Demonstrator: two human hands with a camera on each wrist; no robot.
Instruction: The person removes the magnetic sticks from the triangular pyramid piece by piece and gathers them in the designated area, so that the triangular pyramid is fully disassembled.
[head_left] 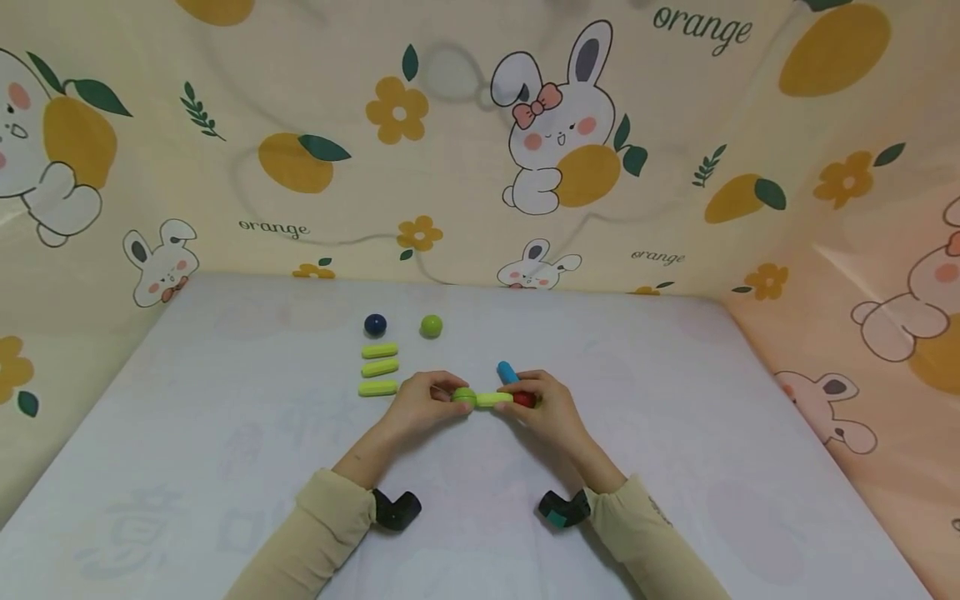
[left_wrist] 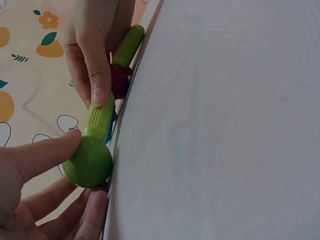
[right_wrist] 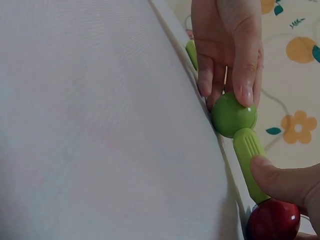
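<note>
My left hand [head_left: 422,402] pinches a green ball [head_left: 464,397] between thumb and fingers. A yellow-green ribbed rod [head_left: 492,400] meets that ball at one end and a red ball [right_wrist: 274,220] at the other. My right hand [head_left: 551,404] holds this rod, its thumb pressed along it, and its fingers partly hide the red ball. A blue rod [head_left: 507,372] points away from the red ball toward the back. Past the red ball, a further green rod [left_wrist: 130,45] shows in the left wrist view; the right hand hides it in the head view.
Left of the hands, three yellow-green rods [head_left: 379,367] lie in a column. Behind them sit a dark blue ball [head_left: 375,325] and a loose green ball [head_left: 431,326]. A white cloth [head_left: 480,533] covers the table, and a printed curtain [head_left: 450,183] stands behind it.
</note>
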